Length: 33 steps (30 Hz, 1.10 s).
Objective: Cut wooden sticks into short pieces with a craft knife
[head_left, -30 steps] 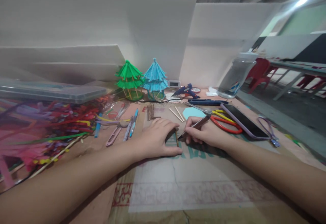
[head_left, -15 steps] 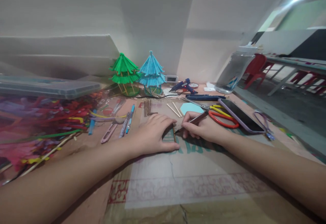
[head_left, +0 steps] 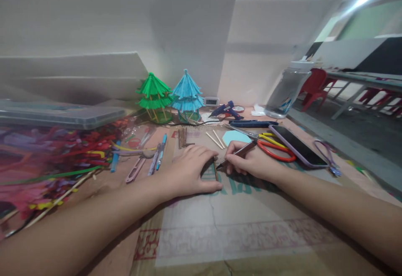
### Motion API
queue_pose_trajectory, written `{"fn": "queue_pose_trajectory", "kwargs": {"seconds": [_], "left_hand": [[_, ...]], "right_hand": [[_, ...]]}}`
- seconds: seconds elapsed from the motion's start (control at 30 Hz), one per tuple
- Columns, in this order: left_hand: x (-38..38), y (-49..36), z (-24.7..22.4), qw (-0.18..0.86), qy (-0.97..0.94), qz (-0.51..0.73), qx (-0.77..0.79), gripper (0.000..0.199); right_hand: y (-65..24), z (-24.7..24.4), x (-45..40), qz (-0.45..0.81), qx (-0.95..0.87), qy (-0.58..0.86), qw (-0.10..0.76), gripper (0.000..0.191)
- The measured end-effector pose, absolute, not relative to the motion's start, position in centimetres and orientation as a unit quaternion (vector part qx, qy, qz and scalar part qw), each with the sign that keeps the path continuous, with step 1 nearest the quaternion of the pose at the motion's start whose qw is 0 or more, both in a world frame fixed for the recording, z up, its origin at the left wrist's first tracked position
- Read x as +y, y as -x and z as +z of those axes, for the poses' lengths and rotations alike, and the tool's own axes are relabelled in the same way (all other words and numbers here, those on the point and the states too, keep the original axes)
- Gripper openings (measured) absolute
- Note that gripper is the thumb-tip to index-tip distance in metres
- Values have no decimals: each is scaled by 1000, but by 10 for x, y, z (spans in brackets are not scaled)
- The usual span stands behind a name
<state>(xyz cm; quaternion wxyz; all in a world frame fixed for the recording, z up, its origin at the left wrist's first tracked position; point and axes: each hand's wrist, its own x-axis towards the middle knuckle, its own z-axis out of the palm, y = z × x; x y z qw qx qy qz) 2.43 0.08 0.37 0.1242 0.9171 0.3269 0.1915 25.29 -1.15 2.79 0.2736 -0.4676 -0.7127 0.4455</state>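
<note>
My left hand (head_left: 190, 169) rests on the work surface, its thumb and fingertips holding the two ends of a thin brown stick (head_left: 215, 171). In my right hand (head_left: 251, 161) is a dark brown marker pen (head_left: 241, 152), slanted, its tip at or very near the stick's side. Several brown sticks (head_left: 182, 138) lie together just beyond my left hand. Two pale sticks (head_left: 215, 140) and a light blue octagonal card (head_left: 234, 136) lie past my right hand. Scissors with red and yellow handles (head_left: 278, 155) are beside that hand.
A green paper-roofed tower (head_left: 153, 96) and a blue one (head_left: 187, 96) stand at the back, near a glue gun (head_left: 226, 110). A phone (head_left: 297, 146) lies right, before a clear plastic jar (head_left: 287, 91). Colourful strips (head_left: 78, 154), a pink cutter (head_left: 135, 169) and pens (head_left: 161, 152) lie left.
The view has tilted slightly, so the table things sit a little lower. Both hands keep nearly the same pose, and the pen tip stays close to the stick.
</note>
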Motion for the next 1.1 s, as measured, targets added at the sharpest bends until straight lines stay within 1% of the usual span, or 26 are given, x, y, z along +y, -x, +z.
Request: {"fn": "queue_pose_trajectory", "kwargs": {"seconds": [0.17, 0.33, 0.43, 0.67, 0.97, 1.07, 1.1], "left_hand": [[-1, -24, 6, 119, -920, 188, 323, 67], [-1, -22, 7, 120, -922, 184, 319, 71], [-1, -22, 6, 114, -923, 190, 313, 69], [-1, -22, 6, 117, -921, 188, 319, 69], [3, -20, 1, 148, -909, 204, 332, 90], [2, -18, 3, 121, -917, 208, 318, 96], [1, -17, 4, 101, -921, 210, 313, 94]], "right_hand": [[-251, 28, -11, 455, -713, 458, 274, 26], [-250, 27, -10, 459, -695, 471, 289, 27], [-251, 26, -9, 458, -692, 473, 297, 28], [-251, 26, -10, 457, -703, 464, 286, 25], [-256, 21, -4, 407, -680, 482, 374, 22], [-258, 20, -2, 413, -657, 489, 399, 25], [-259, 20, -2, 415, -651, 492, 403, 26]]}}
